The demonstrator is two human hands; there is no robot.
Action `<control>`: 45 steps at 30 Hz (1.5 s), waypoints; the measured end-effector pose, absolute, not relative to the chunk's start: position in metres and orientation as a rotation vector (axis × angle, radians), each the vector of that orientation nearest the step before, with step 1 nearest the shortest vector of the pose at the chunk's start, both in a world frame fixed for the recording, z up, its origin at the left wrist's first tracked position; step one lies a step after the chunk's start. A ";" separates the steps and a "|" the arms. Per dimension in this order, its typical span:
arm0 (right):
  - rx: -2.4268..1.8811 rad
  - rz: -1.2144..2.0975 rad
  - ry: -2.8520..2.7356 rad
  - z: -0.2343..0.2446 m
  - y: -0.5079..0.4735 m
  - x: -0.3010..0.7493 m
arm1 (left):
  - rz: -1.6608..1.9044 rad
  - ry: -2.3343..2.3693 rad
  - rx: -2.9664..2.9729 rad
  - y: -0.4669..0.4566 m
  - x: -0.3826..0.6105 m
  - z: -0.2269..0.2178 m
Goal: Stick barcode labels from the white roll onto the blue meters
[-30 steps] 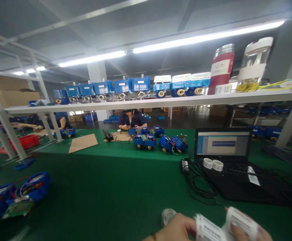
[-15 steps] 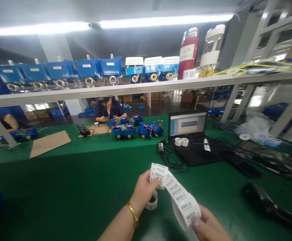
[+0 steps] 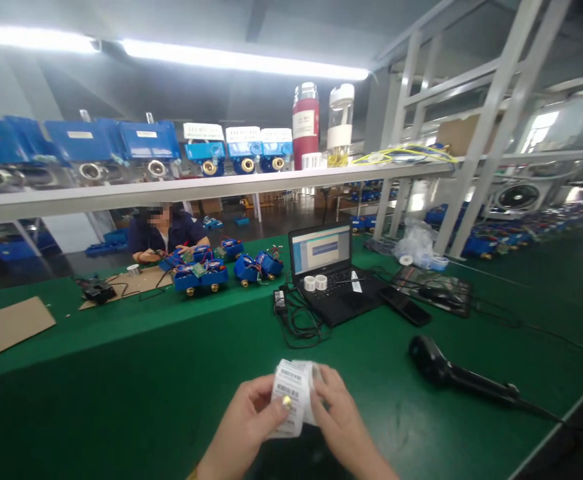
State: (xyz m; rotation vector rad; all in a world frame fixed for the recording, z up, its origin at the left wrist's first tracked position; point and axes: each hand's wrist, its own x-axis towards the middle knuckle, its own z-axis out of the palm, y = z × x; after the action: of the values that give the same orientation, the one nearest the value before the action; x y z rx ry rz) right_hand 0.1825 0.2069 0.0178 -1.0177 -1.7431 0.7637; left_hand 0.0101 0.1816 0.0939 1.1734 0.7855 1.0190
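Note:
Low in the middle of the head view, a strip of white barcode labels is bunched between my hands above the green table. My left hand is closed on it, thumb across the printed face. On the right side of the same strip, my right hand is closed with its fingers bent round the paper. Part of the strip is folded behind the front labels, and the fingers hide some of it. The black barcode scanner lies on the table to the right of my hands.
Beyond my hands stands an open laptop with two small label rolls on it. A phone and cables lie near. Blue valve units sit across the table before a seated person. A loaded shelf spans above.
The stretched label strip is now gathered, and my hands have come together. The view has swung right, so the scanner and laptop appear further left.

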 end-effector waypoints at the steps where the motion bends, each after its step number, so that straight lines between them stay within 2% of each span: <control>1: -0.986 0.892 -1.763 0.015 0.203 0.182 | 1.065 0.798 1.128 0.183 0.011 0.094; 4: -0.807 1.218 -1.770 0.009 0.193 0.183 | 1.194 0.864 0.981 0.190 0.015 0.091; 10: -0.551 1.412 -1.735 0.028 0.184 0.192 | 1.328 0.989 0.765 0.207 0.018 0.080; 16: -0.838 1.223 -1.797 0.023 0.179 0.187 | 1.312 1.093 0.897 0.218 0.017 0.049; 20: -0.848 1.344 -1.834 0.010 0.173 0.187 | 1.279 1.152 0.931 0.209 0.011 0.036; 33: -1.133 1.378 -1.436 -0.022 0.175 0.213 | 1.218 1.288 1.387 0.189 -0.007 0.057; 36: -1.169 1.380 -1.442 -0.024 0.172 0.218 | 1.068 1.387 1.534 0.166 -0.022 0.062; 45: -1.023 1.609 -1.371 -0.017 0.170 0.207 | 0.219 1.507 1.651 0.103 -0.037 0.054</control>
State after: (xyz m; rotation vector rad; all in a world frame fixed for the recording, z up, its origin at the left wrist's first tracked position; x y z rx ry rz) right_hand 0.2074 0.1699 -0.0171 -1.0226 -1.3708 1.6091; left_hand -0.0366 0.1033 0.0543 1.6511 1.5065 0.2185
